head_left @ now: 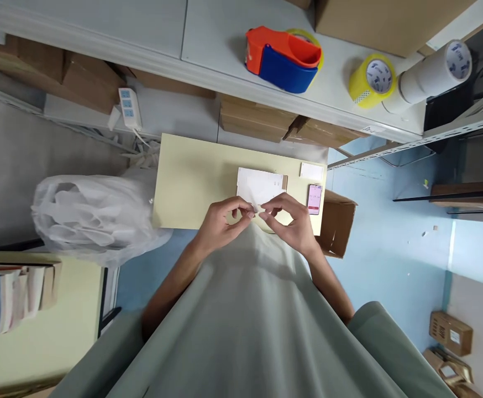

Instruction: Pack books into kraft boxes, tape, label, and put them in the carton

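Observation:
My left hand (220, 221) and my right hand (289, 221) meet over the near edge of a small pale yellow table (187, 177). Both pinch a small white piece (258, 208) between thumb and fingers; I cannot make out what it is. Just beyond the fingertips lies a white sheet or flat packet (260, 185) on a brown card. A phone (314, 199) with a lit pink screen lies to the right of my right hand. A small white card (311, 171) sits at the table's far right corner.
A shelf above holds an orange and blue tape dispenser (285, 58), a yellow tape roll (369, 80) and a white roll (432, 69). A white plastic bag (96, 215) bulges at left. An open cardboard box (337, 224) stands right of the table. A power strip (129, 106) lies behind.

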`<state>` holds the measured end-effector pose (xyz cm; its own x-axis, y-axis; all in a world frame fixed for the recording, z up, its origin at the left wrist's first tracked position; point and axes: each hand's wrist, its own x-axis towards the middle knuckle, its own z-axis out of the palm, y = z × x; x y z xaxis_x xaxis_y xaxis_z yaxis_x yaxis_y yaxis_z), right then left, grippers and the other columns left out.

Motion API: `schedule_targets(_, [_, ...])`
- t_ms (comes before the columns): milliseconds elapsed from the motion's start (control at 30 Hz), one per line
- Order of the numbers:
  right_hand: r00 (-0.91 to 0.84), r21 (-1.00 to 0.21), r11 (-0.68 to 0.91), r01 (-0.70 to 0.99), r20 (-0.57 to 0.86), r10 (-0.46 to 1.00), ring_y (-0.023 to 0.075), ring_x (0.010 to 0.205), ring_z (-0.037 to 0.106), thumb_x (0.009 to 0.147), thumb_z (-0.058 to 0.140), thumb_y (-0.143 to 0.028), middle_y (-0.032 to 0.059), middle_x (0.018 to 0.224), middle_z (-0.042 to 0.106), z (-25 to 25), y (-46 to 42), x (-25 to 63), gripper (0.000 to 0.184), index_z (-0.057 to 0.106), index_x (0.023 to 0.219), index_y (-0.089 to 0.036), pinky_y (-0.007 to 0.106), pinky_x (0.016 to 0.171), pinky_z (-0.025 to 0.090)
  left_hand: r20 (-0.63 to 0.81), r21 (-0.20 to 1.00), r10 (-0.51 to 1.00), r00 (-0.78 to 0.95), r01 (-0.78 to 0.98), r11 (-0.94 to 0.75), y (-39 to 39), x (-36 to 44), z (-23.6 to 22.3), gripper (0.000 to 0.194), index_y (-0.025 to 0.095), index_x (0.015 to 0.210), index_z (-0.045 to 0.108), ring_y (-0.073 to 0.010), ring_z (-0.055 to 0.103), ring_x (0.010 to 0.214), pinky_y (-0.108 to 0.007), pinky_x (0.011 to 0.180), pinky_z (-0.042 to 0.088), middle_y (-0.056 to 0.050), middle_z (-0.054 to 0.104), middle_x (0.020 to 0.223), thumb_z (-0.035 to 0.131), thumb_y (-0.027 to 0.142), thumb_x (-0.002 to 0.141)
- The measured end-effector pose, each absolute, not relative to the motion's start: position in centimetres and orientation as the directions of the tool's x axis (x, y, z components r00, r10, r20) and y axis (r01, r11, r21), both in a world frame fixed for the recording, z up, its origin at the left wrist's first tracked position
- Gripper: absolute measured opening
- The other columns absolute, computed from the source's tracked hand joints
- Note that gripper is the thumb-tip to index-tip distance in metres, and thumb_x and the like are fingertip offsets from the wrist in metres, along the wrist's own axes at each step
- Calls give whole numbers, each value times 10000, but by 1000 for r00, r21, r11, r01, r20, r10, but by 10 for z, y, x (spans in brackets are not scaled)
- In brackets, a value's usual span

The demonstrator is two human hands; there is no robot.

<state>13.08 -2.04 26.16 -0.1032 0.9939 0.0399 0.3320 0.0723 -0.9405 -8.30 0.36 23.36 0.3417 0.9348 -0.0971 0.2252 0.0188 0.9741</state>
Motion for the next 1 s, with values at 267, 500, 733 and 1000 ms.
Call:
schedule_targets(267, [-154,-901,72,428,6,988,212,819,720,1023,801,-459,22,940,767,252,-22,80,131,843,1032,-335,395,748,619,-97,982,906,412,190,19,1,-132,225,128,297,898,763,-209,689,789,-361,785,551,-9,789,884,702,377,976])
schedule_targets(500, [-192,-849,86,521,-18,981,188,793,691,1064,694,-289,22,903,737,252,-24,45,139,768,947,-271,348,756,573,-73,981,874,481,191,-23,9,-174,220,138,254,882,729,-180,685,792,-312,736,502,-10,785,884,657,326,975])
schedule_targets(733, [-85,-854,32,519,-14,996,194,808,689,1082,662,-360,31,905,729,248,-25,18,193,707,925,-259,354,771,589,-101,975,909,404,221,10,20,-211,194,136,232,823,699,-171,664,768,-300,741,505,-7,761,825,663,324,917])
schedule_targets(1000, [105,-833,-41,551,20,994,211,837,683,1059,678,-433,33,882,731,257,-13,23,251,698,885,-254,375,794,591,-319,893,948,14,339,296,55,-258,121,100,226,769,694,-213,724,818,-286,724,520,-35,780,833,673,316,805])
